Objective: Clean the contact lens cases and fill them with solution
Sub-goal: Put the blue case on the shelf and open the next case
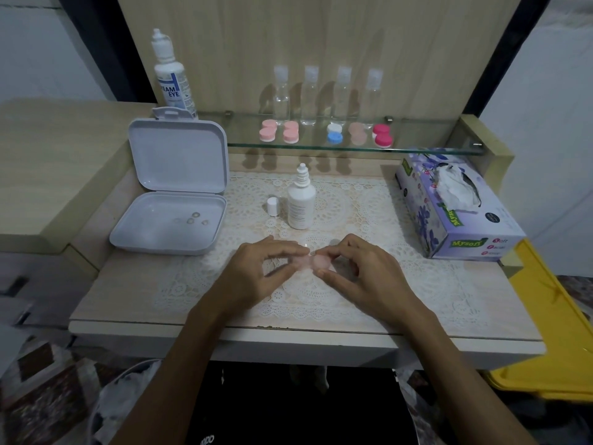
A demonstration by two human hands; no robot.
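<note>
Over the mat (pixel 369 284), both hands, left (pixel 256 271) and right (pixel 362 274), pinch a pink case (pixel 316 261), likely to steady and unscrew it.

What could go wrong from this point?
1. The small solution bottle stands uncapped just behind both hands; a forward reach could tip it.
2. Its cap sits loose beside it and could roll.
3. The left hand and right hand pinch the pale pink lens case by fingertips; it might slip.
</note>
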